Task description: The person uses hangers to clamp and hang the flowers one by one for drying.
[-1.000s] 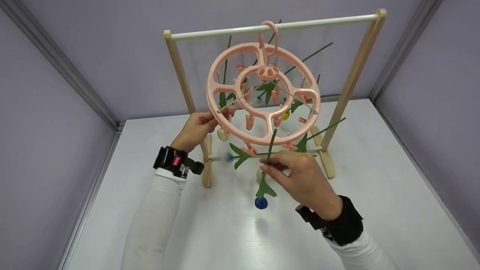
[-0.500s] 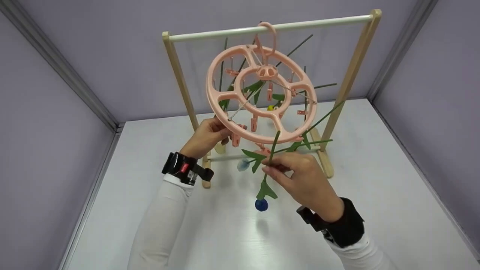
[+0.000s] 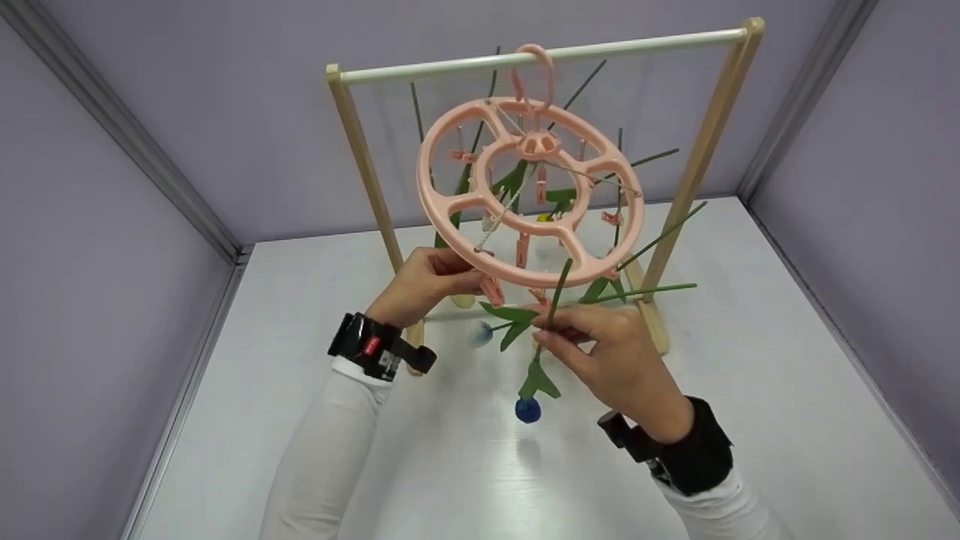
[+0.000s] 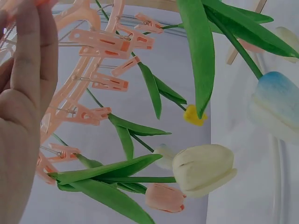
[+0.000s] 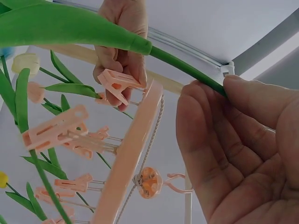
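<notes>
My right hand [image 3: 611, 356] pinches the green stem of a blue tulip [image 3: 528, 409], which hangs bloom down in front of a round pink clip hanger [image 3: 525, 275]. In the right wrist view, thumb and fingers meet on that stem [image 5: 187, 70]. At the hanger's front left rim, my left hand [image 3: 420, 289] pinches a pink clip [image 5: 117, 83] between thumb and fingers; no flower is in this clip. Just left of my right fingertips hangs a pale blue tulip [image 3: 480, 334]. The left wrist view shows white [image 4: 205, 170] and pink tulips [image 4: 164, 198] held in other clips.
The hanger's hook [image 3: 536, 56] sits over the white bar [image 3: 645, 48] of a wooden-legged rack [image 3: 712, 142]. Several stems point up and outward around the ring. A yellow bloom [image 4: 195, 115] hangs at the back. Below lies a white table [image 3: 465, 465].
The hanger has turned, bringing its front left rim and the pale blue tulip to the right. My left hand has moved right and slightly down with it. My right hand has barely moved.
</notes>
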`<state>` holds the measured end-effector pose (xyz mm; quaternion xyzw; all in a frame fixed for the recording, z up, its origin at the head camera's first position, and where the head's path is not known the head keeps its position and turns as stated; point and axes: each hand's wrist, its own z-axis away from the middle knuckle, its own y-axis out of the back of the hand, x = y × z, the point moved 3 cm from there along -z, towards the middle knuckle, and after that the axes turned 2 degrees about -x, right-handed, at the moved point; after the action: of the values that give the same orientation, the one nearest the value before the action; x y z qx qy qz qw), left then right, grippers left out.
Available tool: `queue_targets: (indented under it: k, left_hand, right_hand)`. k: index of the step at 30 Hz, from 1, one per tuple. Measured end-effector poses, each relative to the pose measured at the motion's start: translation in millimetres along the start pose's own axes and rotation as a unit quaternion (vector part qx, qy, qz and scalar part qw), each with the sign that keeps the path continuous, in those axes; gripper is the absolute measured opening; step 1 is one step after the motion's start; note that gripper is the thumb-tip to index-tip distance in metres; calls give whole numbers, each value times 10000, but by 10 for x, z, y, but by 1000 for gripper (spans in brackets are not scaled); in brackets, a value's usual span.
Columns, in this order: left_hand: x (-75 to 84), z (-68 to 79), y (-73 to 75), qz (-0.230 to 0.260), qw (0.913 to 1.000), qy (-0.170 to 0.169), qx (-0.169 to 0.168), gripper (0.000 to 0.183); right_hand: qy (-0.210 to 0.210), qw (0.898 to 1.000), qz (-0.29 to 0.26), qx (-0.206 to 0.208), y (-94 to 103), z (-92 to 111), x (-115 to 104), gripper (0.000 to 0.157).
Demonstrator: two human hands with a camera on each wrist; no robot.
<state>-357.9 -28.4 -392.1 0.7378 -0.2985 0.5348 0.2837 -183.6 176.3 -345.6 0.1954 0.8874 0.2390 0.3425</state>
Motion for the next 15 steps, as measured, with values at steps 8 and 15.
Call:
queue_targets:
  k: [8,15]
  left_hand:
    - [-34,64,-198,199,9991,364,-130,39]
    - [-73,154,-440,504,9981,365,10,35]
  right_hand:
    - [-109,9998,-73,125,12,27,98,10]
    - [-462,9985,141,239,31,67,210,10]
